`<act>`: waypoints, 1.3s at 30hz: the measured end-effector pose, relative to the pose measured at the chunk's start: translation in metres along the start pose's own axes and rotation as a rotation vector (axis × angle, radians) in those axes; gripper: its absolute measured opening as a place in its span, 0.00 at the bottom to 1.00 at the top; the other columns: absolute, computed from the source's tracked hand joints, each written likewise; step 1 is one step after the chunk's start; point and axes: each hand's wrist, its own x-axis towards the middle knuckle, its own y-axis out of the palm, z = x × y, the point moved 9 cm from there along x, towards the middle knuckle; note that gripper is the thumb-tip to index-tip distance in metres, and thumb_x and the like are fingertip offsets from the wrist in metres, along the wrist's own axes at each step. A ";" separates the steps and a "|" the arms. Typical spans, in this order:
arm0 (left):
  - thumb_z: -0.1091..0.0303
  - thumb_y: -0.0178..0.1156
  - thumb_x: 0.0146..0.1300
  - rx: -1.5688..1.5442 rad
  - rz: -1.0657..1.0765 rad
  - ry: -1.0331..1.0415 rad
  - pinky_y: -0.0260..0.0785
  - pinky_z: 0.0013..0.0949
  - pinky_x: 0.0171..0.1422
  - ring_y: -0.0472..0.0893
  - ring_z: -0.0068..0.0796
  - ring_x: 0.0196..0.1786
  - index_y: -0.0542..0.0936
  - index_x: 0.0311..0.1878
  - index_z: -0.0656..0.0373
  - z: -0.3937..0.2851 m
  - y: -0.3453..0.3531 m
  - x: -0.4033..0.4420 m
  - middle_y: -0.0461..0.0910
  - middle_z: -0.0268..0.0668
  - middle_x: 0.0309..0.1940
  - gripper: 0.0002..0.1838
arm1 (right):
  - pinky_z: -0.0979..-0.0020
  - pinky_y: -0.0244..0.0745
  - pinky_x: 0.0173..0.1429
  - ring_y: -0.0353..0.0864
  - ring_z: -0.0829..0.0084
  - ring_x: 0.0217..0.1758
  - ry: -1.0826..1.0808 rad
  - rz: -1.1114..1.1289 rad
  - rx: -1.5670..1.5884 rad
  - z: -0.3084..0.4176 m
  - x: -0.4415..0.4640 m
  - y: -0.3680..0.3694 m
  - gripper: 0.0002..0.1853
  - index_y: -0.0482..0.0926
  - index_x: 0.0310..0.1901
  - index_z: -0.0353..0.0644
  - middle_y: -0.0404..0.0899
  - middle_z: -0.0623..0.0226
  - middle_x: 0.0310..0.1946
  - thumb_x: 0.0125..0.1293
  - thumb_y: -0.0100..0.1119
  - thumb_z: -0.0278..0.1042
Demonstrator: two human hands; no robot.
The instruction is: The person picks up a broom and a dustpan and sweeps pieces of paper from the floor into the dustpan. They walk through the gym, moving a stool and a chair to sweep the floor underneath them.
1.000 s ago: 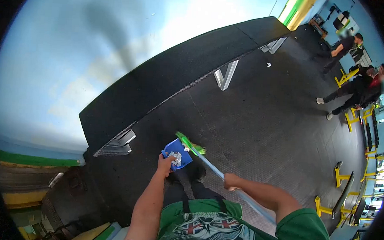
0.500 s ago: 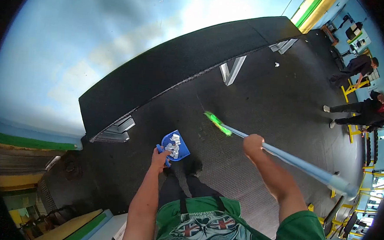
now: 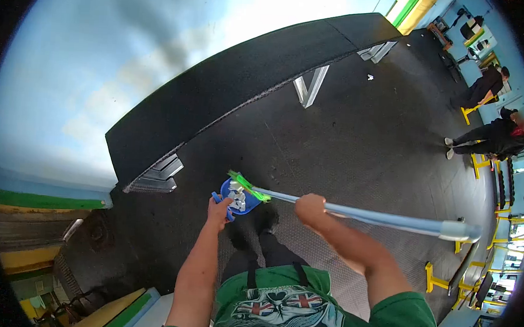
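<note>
A blue dustpan (image 3: 249,206) with crumpled white paper (image 3: 236,196) in it is held low over the dark floor. Fingers of my left hand (image 3: 219,211) wrap round its handle, the thumb near the paper. My right hand (image 3: 311,210) is closed round the pale blue pole of a broom (image 3: 383,218). The green bristle head (image 3: 249,186) lies across the far right edge of the dustpan and partly hides it.
A long black padded bench (image 3: 237,73) on metal legs stands along the wall. A small white scrap (image 3: 370,77) lies on the floor (image 3: 345,150). Two people (image 3: 500,136) are at the right, near yellow-framed gym equipment (image 3: 436,279).
Half a second ago the broom head was on the floor to the right of the dustpan; it has moved left to the dustpan's edge, my right hand moving left with it. My left hand keeps its hold.
</note>
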 end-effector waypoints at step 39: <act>0.54 0.68 0.52 0.248 0.225 0.051 0.71 0.31 0.24 0.74 0.25 0.30 0.66 0.55 0.51 0.038 0.027 -0.084 0.72 0.35 0.39 0.31 | 0.57 0.77 0.40 0.85 0.59 0.40 0.617 0.029 0.309 -0.143 -0.219 0.121 0.12 0.85 0.36 0.45 0.84 0.59 0.35 0.58 0.53 0.36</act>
